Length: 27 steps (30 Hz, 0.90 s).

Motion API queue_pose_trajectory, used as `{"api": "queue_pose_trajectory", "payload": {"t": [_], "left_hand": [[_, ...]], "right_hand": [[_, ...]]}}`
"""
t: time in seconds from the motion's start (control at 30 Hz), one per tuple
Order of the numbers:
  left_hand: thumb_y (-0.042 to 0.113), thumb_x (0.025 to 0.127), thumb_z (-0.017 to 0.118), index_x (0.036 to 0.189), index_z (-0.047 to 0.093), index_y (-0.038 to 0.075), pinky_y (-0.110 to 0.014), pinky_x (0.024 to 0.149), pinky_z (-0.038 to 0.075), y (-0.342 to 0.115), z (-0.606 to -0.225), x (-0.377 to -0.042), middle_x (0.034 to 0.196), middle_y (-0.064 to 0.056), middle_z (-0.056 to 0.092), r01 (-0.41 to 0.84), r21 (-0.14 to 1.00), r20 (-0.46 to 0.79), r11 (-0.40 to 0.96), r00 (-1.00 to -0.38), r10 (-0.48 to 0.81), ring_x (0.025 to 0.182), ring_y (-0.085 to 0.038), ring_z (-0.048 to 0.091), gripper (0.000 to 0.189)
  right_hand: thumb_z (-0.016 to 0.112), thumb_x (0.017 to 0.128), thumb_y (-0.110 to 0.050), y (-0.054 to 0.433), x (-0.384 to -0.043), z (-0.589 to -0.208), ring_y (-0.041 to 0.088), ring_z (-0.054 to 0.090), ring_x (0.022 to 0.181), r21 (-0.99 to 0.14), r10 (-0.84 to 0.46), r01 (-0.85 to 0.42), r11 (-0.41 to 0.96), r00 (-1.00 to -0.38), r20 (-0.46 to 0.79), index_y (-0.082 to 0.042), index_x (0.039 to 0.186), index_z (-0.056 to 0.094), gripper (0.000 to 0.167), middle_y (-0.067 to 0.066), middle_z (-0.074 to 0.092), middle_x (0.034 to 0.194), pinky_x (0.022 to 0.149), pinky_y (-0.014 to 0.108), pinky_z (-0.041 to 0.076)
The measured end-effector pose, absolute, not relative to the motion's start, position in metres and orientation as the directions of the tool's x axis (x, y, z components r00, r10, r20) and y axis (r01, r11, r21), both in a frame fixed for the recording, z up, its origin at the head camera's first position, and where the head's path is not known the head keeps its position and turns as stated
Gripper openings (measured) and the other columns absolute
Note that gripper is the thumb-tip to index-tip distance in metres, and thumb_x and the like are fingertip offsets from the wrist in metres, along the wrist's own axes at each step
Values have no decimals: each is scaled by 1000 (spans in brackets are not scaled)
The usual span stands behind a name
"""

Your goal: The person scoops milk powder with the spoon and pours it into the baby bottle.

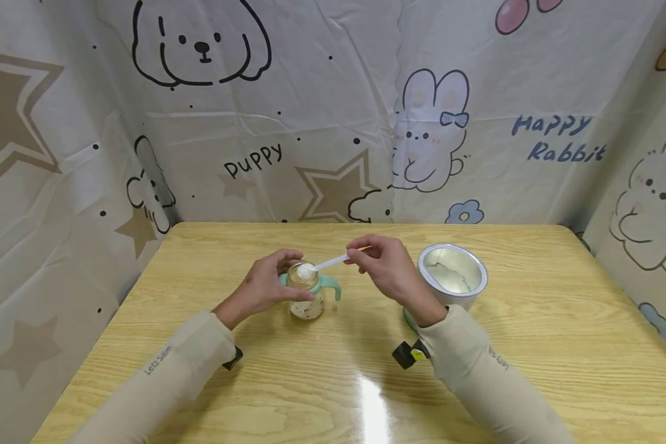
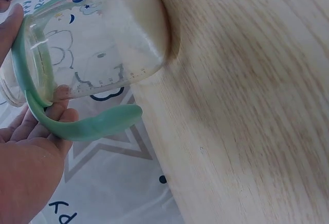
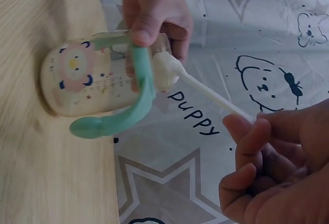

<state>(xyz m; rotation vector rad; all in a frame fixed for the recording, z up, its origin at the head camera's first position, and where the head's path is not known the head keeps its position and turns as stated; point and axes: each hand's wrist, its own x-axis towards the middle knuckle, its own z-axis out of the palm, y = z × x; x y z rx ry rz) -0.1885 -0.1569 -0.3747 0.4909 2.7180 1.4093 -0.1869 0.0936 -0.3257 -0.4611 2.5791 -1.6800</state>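
A clear baby bottle (image 1: 309,309) with mint-green side handles (image 2: 97,125) stands upright and uncapped on the table. My left hand (image 1: 259,285) grips it round the neck, thumb on one side and fingers on the other. Pale powder (image 2: 146,21) lies in its bottom, sloping in the left wrist view. My right hand (image 1: 385,266) pinches the end of a white scoop's handle (image 1: 333,262) between thumb and fingers. Heaped with off-white powder, the scoop's bowl (image 3: 165,72) is right at the bottle's mouth; the powder hides most of the bowl.
An opened silver-rimmed can (image 1: 480,295) stands to the right, beyond my right wrist, with pale powder inside. Something green (image 1: 409,319) shows at its foot, partly behind the forearm. A printed cloth (image 1: 333,123) hangs behind the wooden table (image 1: 288,388).
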Motion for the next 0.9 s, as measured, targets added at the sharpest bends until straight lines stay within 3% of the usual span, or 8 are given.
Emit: {"api": "queue_pose_trajectory", "payload": {"t": [0.17, 0.4, 0.63, 0.9], "left_hand": [[23, 70, 94, 136, 54, 3, -49, 101, 49, -157, -374, -188, 132, -13, 61, 248, 803, 94, 542, -951, 296, 123, -33, 57, 79], [22, 71, 93, 136, 55, 4, -47, 100, 50, -157, -375, -187, 131, -12, 62, 242, 809, 92, 536, -952, 291, 122, -31, 58, 78], [22, 72, 93, 136, 55, 4, -48, 100, 50, -156, -376, -187, 132, -12, 61, 243, 814, 92, 527, -951, 295, 123, -32, 57, 77], [21, 72, 93, 135, 55, 3, -48, 99, 51, -156, -376, -186, 130, -13, 61, 258, 808, 110, 530, -949, 294, 121, -32, 59, 76]], "right_hand": [[66, 97, -8, 95, -186, -328, 15, 61, 77, -868, -329, -293, 401, -930, 162, 1, 104, 73, 14, 12, 73, 95, 65, 26, 50], [67, 95, -7, 100, -183, -330, 13, 57, 72, -807, -392, -358, 469, -903, 173, -2, 103, 75, 13, 4, 68, 83, 57, 25, 46], [68, 93, -5, 101, -176, -332, 13, 52, 64, -771, -362, -383, 509, -908, 211, -4, 105, 76, 14, 2, 62, 77, 48, 23, 41], [68, 94, -6, 102, -172, -333, 12, 48, 59, -767, -350, -379, 517, -912, 215, -6, 106, 77, 15, -1, 59, 69, 46, 22, 38]]}}
